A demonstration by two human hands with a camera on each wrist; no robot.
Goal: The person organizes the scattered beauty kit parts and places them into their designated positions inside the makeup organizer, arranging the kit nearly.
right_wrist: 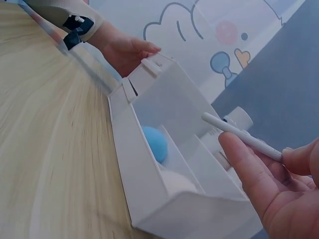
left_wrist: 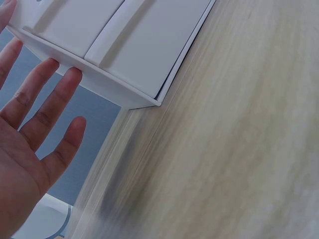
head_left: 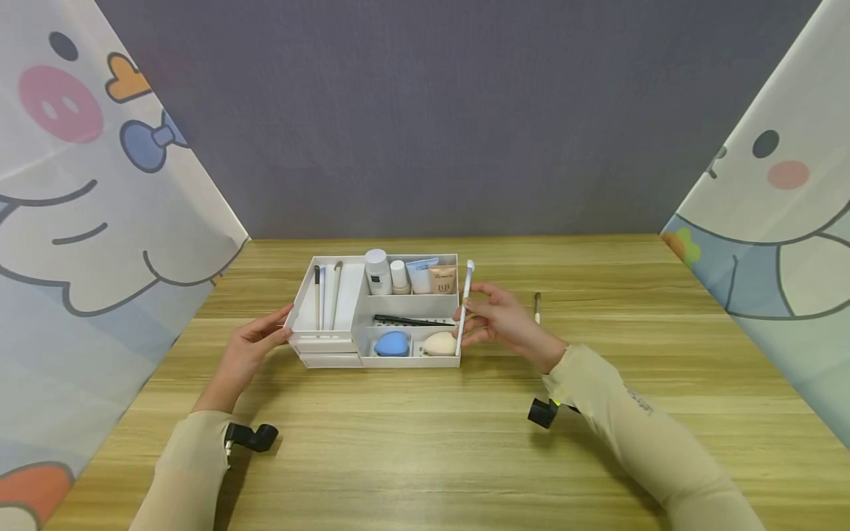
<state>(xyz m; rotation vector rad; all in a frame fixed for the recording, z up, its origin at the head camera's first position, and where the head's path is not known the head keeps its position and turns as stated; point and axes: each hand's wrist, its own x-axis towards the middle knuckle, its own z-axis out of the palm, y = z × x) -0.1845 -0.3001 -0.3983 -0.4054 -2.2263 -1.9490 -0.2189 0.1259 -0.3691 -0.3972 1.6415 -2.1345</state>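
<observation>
A white makeup organizer stands on the table between both hands. My left hand touches its left side; in the left wrist view the fingers are extended along that wall. With thumb and fingers, my right hand pinches a slim white makeup brush near the organizer's right edge. Its rounded handle end shows in the right wrist view. Several brushes lie in the left compartment. A black pen lies in the middle slot, with a blue sponge and a cream sponge in front.
At the organizer's back stand a white bottle, a smaller bottle, a light blue tube and a tan tube. Another brush lies on the wooden table behind my right hand. A grey wall rises behind.
</observation>
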